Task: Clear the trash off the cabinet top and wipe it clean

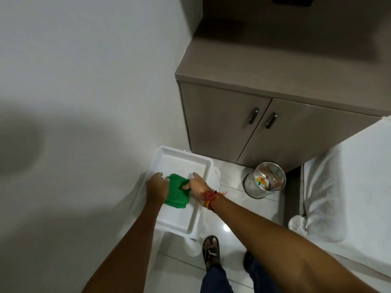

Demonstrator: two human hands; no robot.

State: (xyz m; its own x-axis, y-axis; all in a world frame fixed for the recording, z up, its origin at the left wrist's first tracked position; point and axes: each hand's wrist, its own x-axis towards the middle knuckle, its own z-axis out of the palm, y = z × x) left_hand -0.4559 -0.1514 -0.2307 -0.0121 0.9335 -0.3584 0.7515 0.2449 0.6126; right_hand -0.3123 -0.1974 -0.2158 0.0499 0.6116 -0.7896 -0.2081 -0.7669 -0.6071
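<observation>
A: Item one, the hands. State?

B: Left hand (157, 188): fingers curled down over the left edge of a green cloth (176, 192), knuckles up, gripping it. Right hand (196, 187): thumb and fingers pinching the cloth's right edge, palm turned inward, index finger stretched forward over the tray. Both are closed on the cloth, neither spread wide.

A: Item two, the cloth. Location?

B: Bunched between the two hands, resting in or just above a shallow white tray (201, 166), toward its left half. The tray sits on top of a white container (215, 178) against the wall (84, 81), just below the cabinet's left front corner. Whether the cloth touches the tray floor, cannot tell.

A: Item three, the cabinet.

B: Grey-brown cabinet (222, 127), two doors, two dark handles (254, 115). Its tabletop (275, 66) lies well above and beyond the hands, surface blurred.

A: Item four, trash.

B: Round metal waste bin (265, 180) on the tiled floor (232, 191), to the right of the right hand, near the cabinet's base. Wrappers and paper visible inside.

A: Item five, arm pose.

B: Both forearms bare, reaching forward and down, converging on the cloth. Right wrist carries red and yellow thread bands (211, 198).

A: Remainder?

B: White bedding (349, 176) at right; one foot in a black sandal (210, 250) on the floor below the tray.
</observation>
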